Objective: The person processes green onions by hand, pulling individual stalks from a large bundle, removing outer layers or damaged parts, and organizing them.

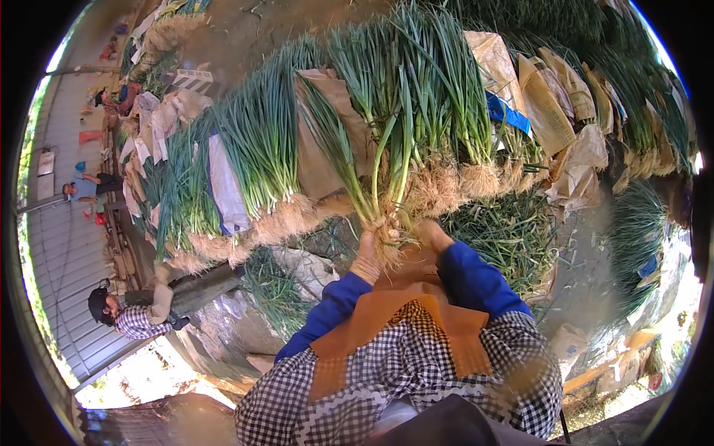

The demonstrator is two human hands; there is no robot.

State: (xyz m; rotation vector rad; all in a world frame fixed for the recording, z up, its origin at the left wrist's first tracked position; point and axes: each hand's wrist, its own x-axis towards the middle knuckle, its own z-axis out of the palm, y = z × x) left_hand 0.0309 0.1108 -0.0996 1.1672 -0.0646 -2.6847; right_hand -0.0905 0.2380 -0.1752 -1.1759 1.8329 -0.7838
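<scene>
While the left hand (365,260) is clamped around the root end of a small bunch of green onions (379,182), the right hand (430,235) is close against the other side of the same roots, its fingers turned inward; whether they grip cannot be told. The two hands are near each other, just above the lap, and the bunch stands up between them, its leaves fanning out in front of a long row of green onions (260,145) packed side by side, roots toward the person.

Sacks separate the bundles in that row. A tan sack (326,130) stands behind the held bunch, with onions on both sides of it. Farther left, a white sack (230,186) with a dark blue edge is wedged between two bundles. To the right, a pale brown sack (494,63) with a blue band (508,113) leans against the onions, and several more tan sacks (547,104) stand close together beside it. What any of them contains cannot be told.

Near the person, a whitish sack (305,271) lies crumpled on the ground next to loose green leaves (271,293). Another heap of leaves (506,234) spreads beyond the right sleeve (476,275). A brown apron (405,312) covers the checked clothing (342,386). At the left, a co-worker (141,320) in a dark cap faces the row.
</scene>
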